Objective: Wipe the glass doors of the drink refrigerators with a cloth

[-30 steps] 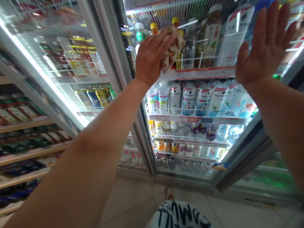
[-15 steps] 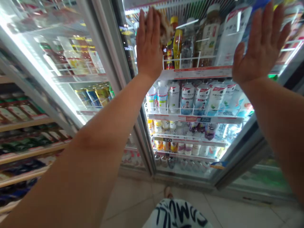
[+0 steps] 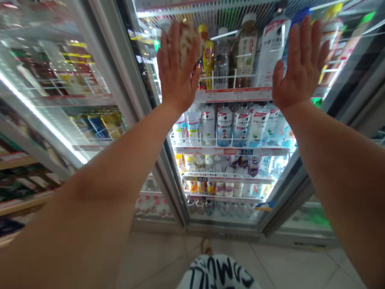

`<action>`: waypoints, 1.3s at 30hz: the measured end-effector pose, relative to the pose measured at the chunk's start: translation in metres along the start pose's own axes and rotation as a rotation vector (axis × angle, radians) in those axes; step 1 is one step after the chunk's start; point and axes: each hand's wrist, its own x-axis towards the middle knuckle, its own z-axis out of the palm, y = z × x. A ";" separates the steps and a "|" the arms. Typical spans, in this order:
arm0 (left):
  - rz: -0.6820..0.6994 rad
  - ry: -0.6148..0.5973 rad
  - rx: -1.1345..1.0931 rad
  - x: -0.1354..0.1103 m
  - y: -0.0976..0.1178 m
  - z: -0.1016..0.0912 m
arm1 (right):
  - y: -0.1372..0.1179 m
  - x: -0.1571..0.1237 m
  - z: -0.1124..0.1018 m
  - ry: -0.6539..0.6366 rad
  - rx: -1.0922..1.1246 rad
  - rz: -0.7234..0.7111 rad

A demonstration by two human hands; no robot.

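Left hand [image 3: 177, 78] (one of two), fingers extended, covers part of one crumpled cloth [image 3: 184, 42] at one glass door [image 3: 222, 220]; right hand [image 3: 299, 74], spread flat and empty, raised before the same door.

Left hand [image 3: 177, 84] up before the glass door [image 3: 279, 205], cloth [image 3: 185, 42] behind its fingers [image 3: 175, 48]; right hand [image 3: 300, 74] off to the right; behind them both, bottles [image 3: 224, 127] on shelves [image 3: 216, 151]; second fridge [image 3: 92, 40] over at left, floor [image 3: 156, 257] below.
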 end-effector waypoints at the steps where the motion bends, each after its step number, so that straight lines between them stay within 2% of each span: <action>1: 0.056 -0.069 -0.007 -0.011 0.007 -0.001 | 0.001 0.000 0.001 0.014 0.003 -0.004; 2: 0.125 -0.175 0.002 -0.019 0.010 -0.002 | 0.002 0.000 0.002 0.025 0.006 -0.006; 4: 0.194 -0.240 0.052 -0.021 0.001 -0.001 | 0.003 0.000 0.004 0.033 0.014 -0.007; 6: 0.102 -0.155 0.182 -0.003 -0.022 0.002 | 0.003 0.000 0.005 0.019 0.034 -0.003; 8: -0.065 0.021 0.339 0.021 -0.042 0.005 | 0.002 0.000 0.004 0.005 0.056 0.000; 10: -0.163 0.143 0.399 0.032 -0.046 0.006 | 0.001 -0.001 0.003 0.005 0.077 0.000; 11: -0.145 0.145 0.377 0.030 -0.040 0.004 | 0.000 -0.001 0.003 0.011 0.087 -0.002; 12: -0.069 0.082 0.325 0.024 -0.031 0.002 | -0.001 -0.002 0.003 0.022 0.096 -0.004; 13: 0.071 -0.006 0.258 0.016 -0.021 -0.001 | -0.002 -0.002 0.003 0.033 0.105 -0.006; 15: 0.482 -0.291 0.125 0.005 -0.008 -0.007 | -0.003 -0.003 0.004 0.057 0.122 -0.006; 16: 0.622 -0.397 0.096 0.006 -0.007 -0.010 | -0.004 -0.003 0.005 0.065 0.129 -0.004; 17: 0.685 -0.430 0.077 0.012 -0.012 -0.013 | -0.004 -0.004 0.006 0.067 0.134 -0.005; 18: 0.683 -0.412 0.075 0.022 -0.020 -0.015 | -0.004 -0.004 0.006 0.071 0.137 -0.003; 19: 0.619 -0.335 0.082 0.035 -0.031 -0.017 | -0.005 -0.004 0.006 0.076 0.137 -0.001; 21: 0.407 -0.114 0.117 0.060 -0.049 -0.019 | -0.006 -0.004 0.005 0.078 0.134 -0.002; 23: 0.263 0.050 0.157 0.068 -0.055 -0.018 | -0.006 -0.005 0.003 0.075 0.135 0.001; 24: 0.265 0.077 0.172 0.065 -0.052 -0.017 | -0.007 -0.005 0.002 0.072 0.137 -0.001; 26: 0.432 -0.004 0.182 0.051 -0.041 -0.014 | -0.007 -0.005 0.001 0.073 0.136 -0.003; 28: 0.675 -0.186 0.173 0.043 -0.033 -0.013 | -0.008 -0.006 0.002 0.085 0.132 -0.006; 29: 0.747 -0.256 0.160 0.045 -0.034 -0.013 | -0.008 -0.006 0.002 0.097 0.132 -0.006; 30: 0.759 -0.288 0.147 0.050 -0.038 -0.013 | -0.009 -0.006 0.002 0.111 0.134 -0.006; 31: 0.713 -0.276 0.131 0.057 -0.043 -0.012 | -0.009 -0.007 0.003 0.125 0.138 -0.004; 33: 0.496 -0.150 0.091 0.068 -0.052 -0.011 | -0.009 -0.007 0.005 0.137 0.150 0.000; 35: 0.280 -0.033 0.057 0.065 -0.048 -0.007 | -0.008 -0.007 0.006 0.124 0.163 0.010; 36: 0.225 -0.018 0.047 0.057 -0.040 -0.005 | -0.007 -0.007 0.007 0.116 0.168 0.016; 37: 0.223 -0.058 0.051 0.046 -0.029 -0.004 | -0.006 -0.007 0.008 0.116 0.173 0.024; 39: 0.404 -0.239 0.073 0.027 -0.006 -0.002 | -0.005 -0.006 0.009 0.125 0.182 0.028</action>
